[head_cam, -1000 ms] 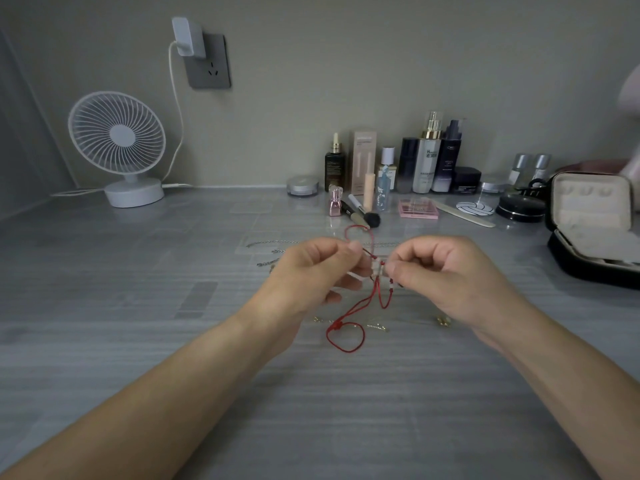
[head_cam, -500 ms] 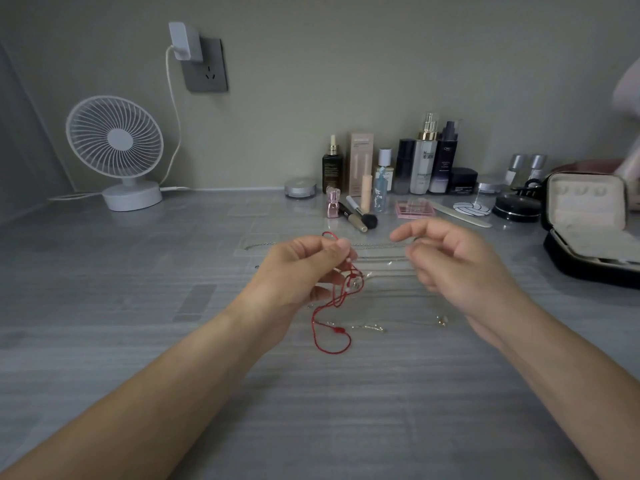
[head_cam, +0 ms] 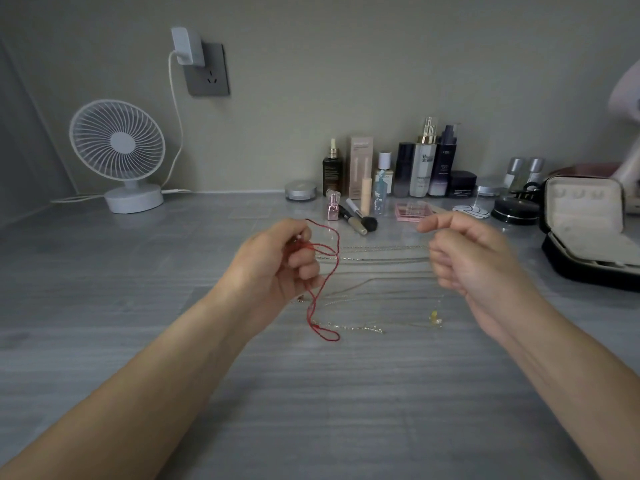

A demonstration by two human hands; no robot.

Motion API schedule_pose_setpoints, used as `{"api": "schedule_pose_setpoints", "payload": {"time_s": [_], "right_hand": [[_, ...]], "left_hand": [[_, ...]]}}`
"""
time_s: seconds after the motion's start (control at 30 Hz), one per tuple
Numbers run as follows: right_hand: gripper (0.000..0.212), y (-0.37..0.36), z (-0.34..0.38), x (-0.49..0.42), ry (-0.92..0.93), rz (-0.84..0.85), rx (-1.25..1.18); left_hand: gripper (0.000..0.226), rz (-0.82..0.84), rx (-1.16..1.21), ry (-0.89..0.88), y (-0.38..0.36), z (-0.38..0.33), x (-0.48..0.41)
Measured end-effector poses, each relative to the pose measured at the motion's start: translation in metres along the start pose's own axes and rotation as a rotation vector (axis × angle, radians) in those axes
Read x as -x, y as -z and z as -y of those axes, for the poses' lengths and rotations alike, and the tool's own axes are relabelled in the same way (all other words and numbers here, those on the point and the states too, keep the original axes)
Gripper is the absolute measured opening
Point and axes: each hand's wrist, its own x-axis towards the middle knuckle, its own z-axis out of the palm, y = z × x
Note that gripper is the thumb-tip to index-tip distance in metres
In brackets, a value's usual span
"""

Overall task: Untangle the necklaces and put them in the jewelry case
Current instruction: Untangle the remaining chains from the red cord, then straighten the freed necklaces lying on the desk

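Note:
My left hand (head_cam: 277,261) is shut on a red cord necklace (head_cam: 327,271), whose loops hang from my fingers down to the grey table (head_cam: 311,393). My right hand (head_cam: 474,258) is pinched on thin silver chains (head_cam: 381,259) that stretch level between the two hands. A small yellow pendant (head_cam: 434,318) dangles just above the table below my right hand. Another fine chain (head_cam: 356,328) lies on the table under the hands. The open black jewelry case (head_cam: 585,216), lined in cream, stands at the right edge, apart from both hands.
Cosmetic bottles (head_cam: 424,161), a makeup brush (head_cam: 360,221), a pink palette (head_cam: 414,211) and round compacts (head_cam: 516,209) line the back behind the hands. At the back left a white desk fan (head_cam: 119,150) stands, its cable running to a wall socket (head_cam: 207,69).
My hands have drawn apart. The right hand let go of the red cord and moved right, pulling thin chains taut, while the left hand kept the cord and shifted left.

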Motion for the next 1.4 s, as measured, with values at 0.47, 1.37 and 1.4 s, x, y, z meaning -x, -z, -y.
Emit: {"api": "schedule_pose_setpoints", "payload": {"time_s": [0.47,1.37,1.4], "right_hand": [[0.016,-0.004,0.003,0.011,0.09,0.48,0.346],[0.013,0.032,-0.003,-0.005,-0.174,0.491,1.232],[0.014,0.032,-0.004,-0.004,-0.163,0.484,1.206]], "left_hand": [[0.047,0.281,-1.225,0.298,0.04,-0.029,0.014],[0.014,0.13,-1.182,-0.525,-0.014,0.044,0.003],[0.014,0.126,-1.19,-0.524,-0.014,0.044,0.002]]}}
